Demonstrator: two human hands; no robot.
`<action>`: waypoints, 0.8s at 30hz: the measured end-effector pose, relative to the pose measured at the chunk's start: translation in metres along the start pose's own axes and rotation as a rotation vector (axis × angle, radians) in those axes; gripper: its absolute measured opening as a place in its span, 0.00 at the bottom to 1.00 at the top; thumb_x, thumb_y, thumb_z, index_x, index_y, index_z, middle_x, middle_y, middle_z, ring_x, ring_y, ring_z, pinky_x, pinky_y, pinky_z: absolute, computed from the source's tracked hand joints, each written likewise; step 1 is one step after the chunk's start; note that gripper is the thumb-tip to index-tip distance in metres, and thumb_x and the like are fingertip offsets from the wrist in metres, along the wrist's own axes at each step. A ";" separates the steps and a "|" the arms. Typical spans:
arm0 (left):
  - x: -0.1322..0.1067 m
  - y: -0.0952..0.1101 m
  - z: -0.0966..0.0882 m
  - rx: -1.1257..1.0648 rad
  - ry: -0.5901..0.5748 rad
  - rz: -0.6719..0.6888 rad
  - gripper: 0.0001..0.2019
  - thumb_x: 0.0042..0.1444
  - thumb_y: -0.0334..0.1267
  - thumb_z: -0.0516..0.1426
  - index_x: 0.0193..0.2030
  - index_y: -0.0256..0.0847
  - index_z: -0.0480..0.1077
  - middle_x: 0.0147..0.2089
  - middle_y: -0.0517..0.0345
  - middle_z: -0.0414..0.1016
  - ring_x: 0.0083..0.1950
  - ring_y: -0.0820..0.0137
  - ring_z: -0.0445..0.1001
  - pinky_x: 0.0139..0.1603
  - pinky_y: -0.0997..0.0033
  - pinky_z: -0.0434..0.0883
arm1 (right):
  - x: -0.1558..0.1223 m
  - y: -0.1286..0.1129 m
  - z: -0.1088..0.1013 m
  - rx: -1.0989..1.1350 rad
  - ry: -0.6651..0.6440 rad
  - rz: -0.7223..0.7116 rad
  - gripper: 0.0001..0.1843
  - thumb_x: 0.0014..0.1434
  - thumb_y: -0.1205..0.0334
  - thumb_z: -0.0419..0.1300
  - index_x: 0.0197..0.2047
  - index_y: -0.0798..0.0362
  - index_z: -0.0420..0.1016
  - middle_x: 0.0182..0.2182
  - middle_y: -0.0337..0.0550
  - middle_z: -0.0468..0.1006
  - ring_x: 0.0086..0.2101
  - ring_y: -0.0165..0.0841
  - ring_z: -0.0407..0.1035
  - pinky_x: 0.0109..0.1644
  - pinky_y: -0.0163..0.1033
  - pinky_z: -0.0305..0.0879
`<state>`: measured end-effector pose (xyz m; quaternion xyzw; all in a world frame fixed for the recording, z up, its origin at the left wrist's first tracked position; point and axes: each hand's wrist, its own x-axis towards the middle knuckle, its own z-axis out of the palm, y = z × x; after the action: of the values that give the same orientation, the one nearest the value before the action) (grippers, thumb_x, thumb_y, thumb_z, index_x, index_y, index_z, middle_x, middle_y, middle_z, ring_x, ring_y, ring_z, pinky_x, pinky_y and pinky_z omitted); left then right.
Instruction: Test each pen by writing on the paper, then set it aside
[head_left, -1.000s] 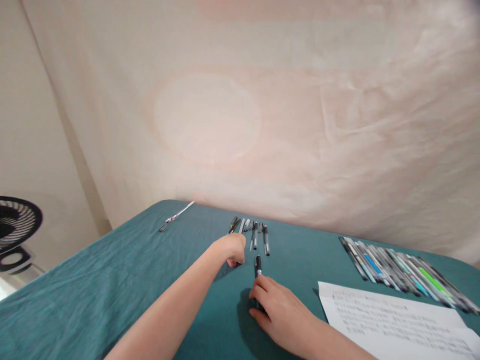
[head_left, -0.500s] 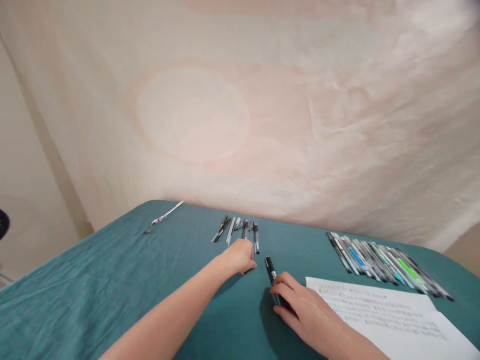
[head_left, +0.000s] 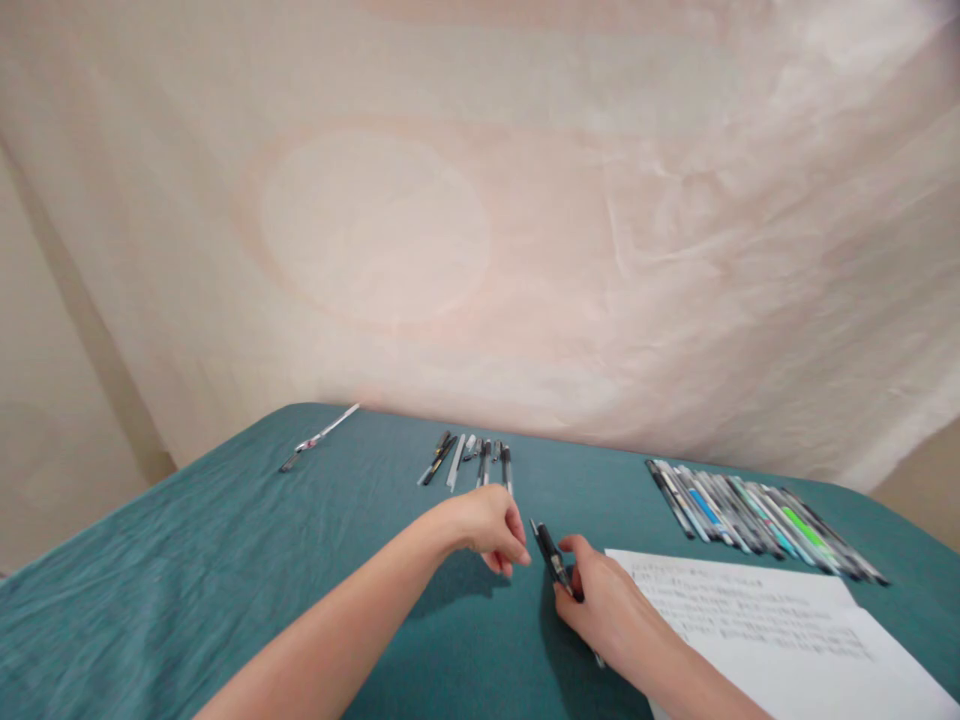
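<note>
My right hand [head_left: 604, 600] is closed around black pens [head_left: 553, 553], just above the teal cloth. Their upper ends stick out past my fingers to the left, and a thin tip shows below my palm. How many pens it holds is partly hidden by the fingers. Just left of them hovers my left hand [head_left: 499, 528], its fingers loosely bent and apart, with nothing visible in them. Beyond the left hand lies a loose group of pens [head_left: 456, 462], black, clear and white; the hand covers the lower ends of some.
At the right, a long row of pens [head_left: 757, 515] lies side by side, some blue and green. Handwritten paper sheets [head_left: 750, 625] lie under and beside my right forearm. One slim pale pen [head_left: 319, 438] lies at the far left. A pale hanging sheet [head_left: 480, 220] rises behind the table.
My left hand has lifted off the cloth and moved slightly right, toward the pens in my right hand. The right hand has turned, and a thin tip now shows beside its black pen.
</note>
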<state>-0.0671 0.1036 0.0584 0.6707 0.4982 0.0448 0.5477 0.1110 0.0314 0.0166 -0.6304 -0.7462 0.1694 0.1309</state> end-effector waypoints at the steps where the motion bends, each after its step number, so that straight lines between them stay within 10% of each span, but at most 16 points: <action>1: 0.001 -0.001 0.004 -0.038 -0.043 0.001 0.04 0.40 0.28 0.61 0.25 0.35 0.70 0.16 0.63 0.70 0.22 0.71 0.74 0.27 0.73 0.73 | 0.000 0.000 -0.001 -0.016 -0.011 0.009 0.15 0.51 0.69 0.52 0.44 0.55 0.65 0.28 0.44 0.75 0.29 0.37 0.70 0.28 0.35 0.53; 10: 0.019 -0.012 0.031 -0.257 -0.139 0.029 0.06 0.37 0.29 0.63 0.25 0.34 0.72 0.17 0.62 0.70 0.21 0.72 0.72 0.25 0.72 0.71 | 0.000 0.001 -0.005 -0.069 0.049 0.020 0.11 0.45 0.73 0.51 0.33 0.54 0.68 0.28 0.46 0.77 0.30 0.38 0.71 0.28 0.34 0.51; 24: 0.012 0.006 0.023 -0.463 0.019 0.303 0.15 0.42 0.44 0.62 0.31 0.34 0.67 0.23 0.62 0.70 0.22 0.77 0.69 0.27 0.74 0.69 | -0.002 0.002 -0.020 0.485 0.162 -0.134 0.10 0.52 0.67 0.52 0.40 0.54 0.65 0.21 0.32 0.66 0.20 0.26 0.60 0.24 0.30 0.54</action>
<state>-0.0439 0.0968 0.0483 0.5942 0.3739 0.2451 0.6686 0.1215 0.0312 0.0343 -0.5412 -0.7110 0.2831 0.3485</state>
